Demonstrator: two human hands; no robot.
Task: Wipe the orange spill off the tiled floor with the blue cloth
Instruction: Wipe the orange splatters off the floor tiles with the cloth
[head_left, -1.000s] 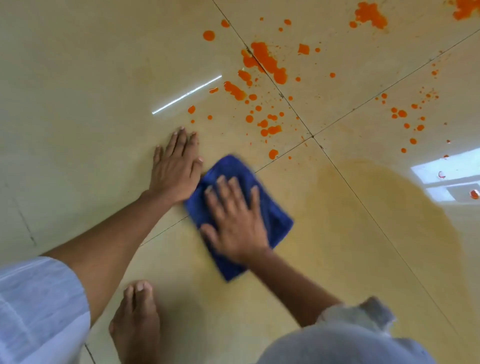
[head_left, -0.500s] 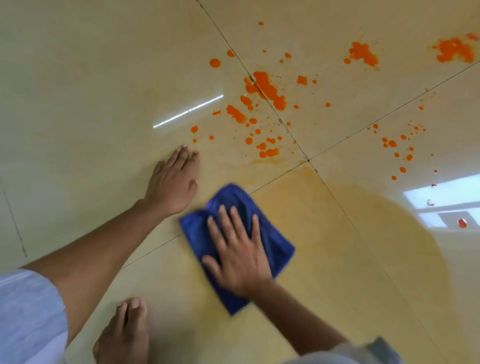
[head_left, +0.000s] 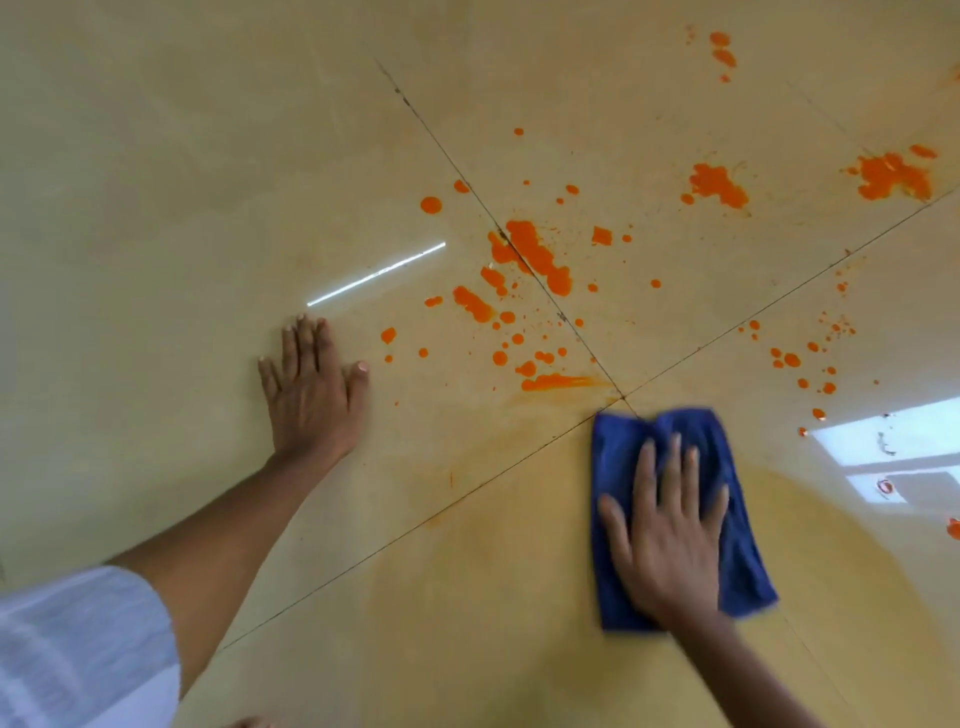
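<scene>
On the floor (head_left: 156, 156) at left, our left hand (head_left: 311, 387) lies flat with fingers spread, holding nothing and only bracing us. Going right, the main part of the orange spill (head_left: 535, 257) sits around the crossing of two grout lines (head_left: 622, 397), with a smeared streak just short of that crossing. Right of that, our right hand (head_left: 667, 535) presses the cloth (head_left: 737, 561) down with straight, spread fingers; nothing is pinched. We count one cloth, two hands, and about five splatter groups: the main one, two blots farther off toward the top right, a scatter of drops at right, and a few drops near the right edge. The cloth's long axis runs away from us, its far corner touching the crossing. The main splatter lies beyond and to the left of it, so we judge the right hand, the nearer one, should push forward and leftward.
</scene>
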